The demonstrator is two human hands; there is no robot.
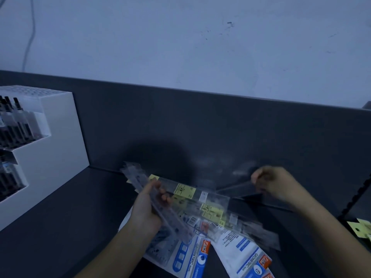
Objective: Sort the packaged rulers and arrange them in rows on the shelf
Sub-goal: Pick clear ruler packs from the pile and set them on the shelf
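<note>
A loose pile of packaged rulers (208, 209) in clear sleeves with yellow labels lies on the dark shelf (60, 227), fanned out toward the right. My left hand (148, 207) grips a bundle of clear rulers (138, 181) that points up and left. My right hand (275, 183) pinches the end of one thin clear ruler (236, 188) that slants down to the pile. Under the pile lie blue-and-white geometric tool packs (192, 255).
A white stepped display box (58, 137) with dark pens stands at the left on the shelf. The dark back panel (200, 125) rises behind the pile. Yellow tags (359, 227) sit at the right edge, beside a slotted shelf upright (357, 195).
</note>
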